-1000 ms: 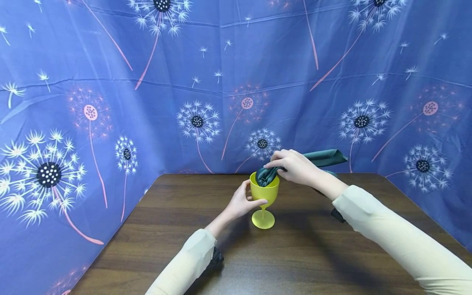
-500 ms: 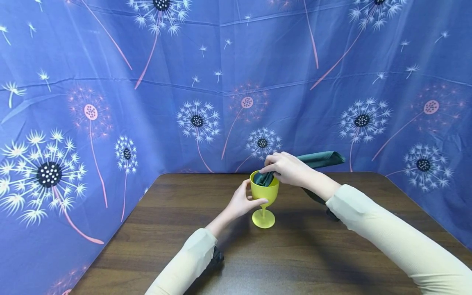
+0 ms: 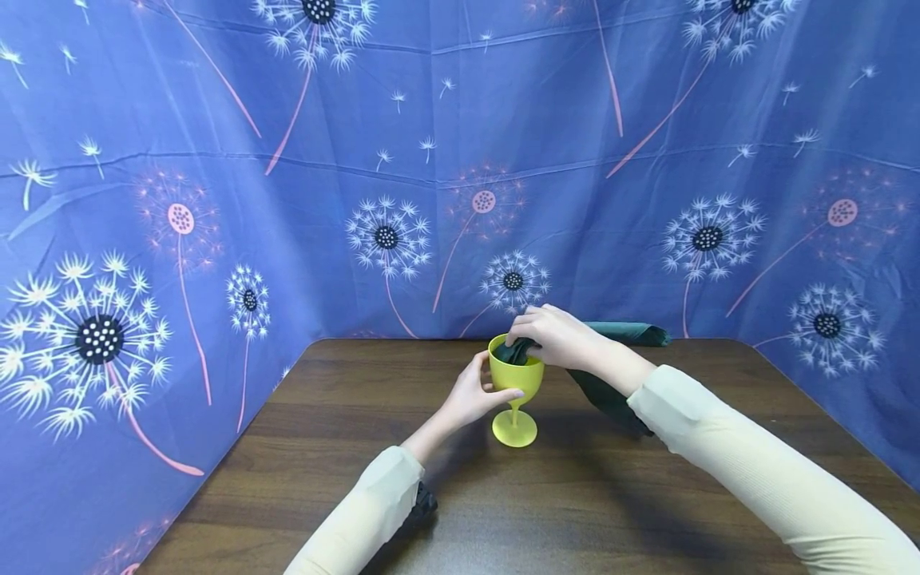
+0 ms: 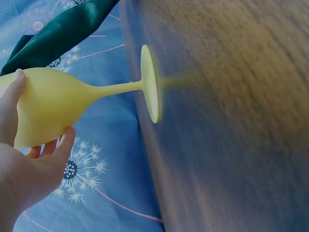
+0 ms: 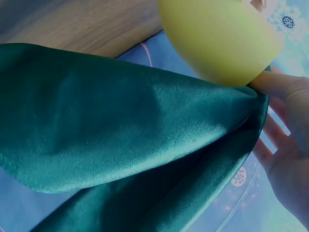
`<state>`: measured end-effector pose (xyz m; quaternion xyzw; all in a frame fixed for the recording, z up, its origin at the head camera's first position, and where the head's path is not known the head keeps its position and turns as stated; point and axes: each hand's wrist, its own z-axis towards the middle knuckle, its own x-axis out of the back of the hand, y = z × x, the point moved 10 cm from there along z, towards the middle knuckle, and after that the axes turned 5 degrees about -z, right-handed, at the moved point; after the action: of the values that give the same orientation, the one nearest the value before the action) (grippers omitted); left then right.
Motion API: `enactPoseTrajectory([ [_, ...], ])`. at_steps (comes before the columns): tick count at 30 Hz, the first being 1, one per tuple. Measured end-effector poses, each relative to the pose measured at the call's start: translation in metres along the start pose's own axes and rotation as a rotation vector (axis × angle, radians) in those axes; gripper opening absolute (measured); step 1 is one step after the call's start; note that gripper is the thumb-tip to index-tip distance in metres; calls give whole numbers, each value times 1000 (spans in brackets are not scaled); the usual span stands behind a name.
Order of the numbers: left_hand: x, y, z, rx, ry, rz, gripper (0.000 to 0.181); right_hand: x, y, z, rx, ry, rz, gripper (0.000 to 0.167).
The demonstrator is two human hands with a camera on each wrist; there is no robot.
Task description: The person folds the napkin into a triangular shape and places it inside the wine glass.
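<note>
A yellow goblet (image 3: 515, 389) is upright at the wooden tabletop, its round foot (image 4: 150, 84) down. My left hand (image 3: 470, 391) grips its bowl from the left, the thumb across the near side and the fingers around the other. A dark green satin cloth (image 5: 120, 121) has one bunched end (image 3: 515, 351) inside the goblet's mouth. At the rim, my right hand (image 3: 557, 335) pinches this cloth, fingertips partly hidden in the bowl. The cloth's loose tails (image 3: 611, 395) hang out behind and below the right wrist.
The brown wooden table (image 3: 323, 415) reaches back to a blue curtain (image 3: 323, 263) printed with dandelions, which also runs along both sides. A dark device (image 3: 424, 503) sits under the left wrist.
My right hand has moved down and slightly left, pushing the bunched cloth deeper into the goblet. The loose tails have dropped lower. My left hand and the goblet have hardly moved.
</note>
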<state>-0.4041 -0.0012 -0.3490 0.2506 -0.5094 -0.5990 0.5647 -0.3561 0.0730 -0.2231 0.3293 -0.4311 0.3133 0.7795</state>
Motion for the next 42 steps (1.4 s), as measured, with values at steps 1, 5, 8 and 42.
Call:
enactPoseTrajectory([
  [1,0,0,0,3,1,-1,75,-1,1,0,-11,-10,13,26],
  [5,-1,0,1,8,-5,-6,75,-5,5,0,-59,-62,68,23],
  [8,-2,0,1,2,-11,-25,74,-7,7,-1,-89,-95,124,21],
  [42,1,4,-1,-23,20,1,75,-12,66,-73,-384,-83,71,57],
])
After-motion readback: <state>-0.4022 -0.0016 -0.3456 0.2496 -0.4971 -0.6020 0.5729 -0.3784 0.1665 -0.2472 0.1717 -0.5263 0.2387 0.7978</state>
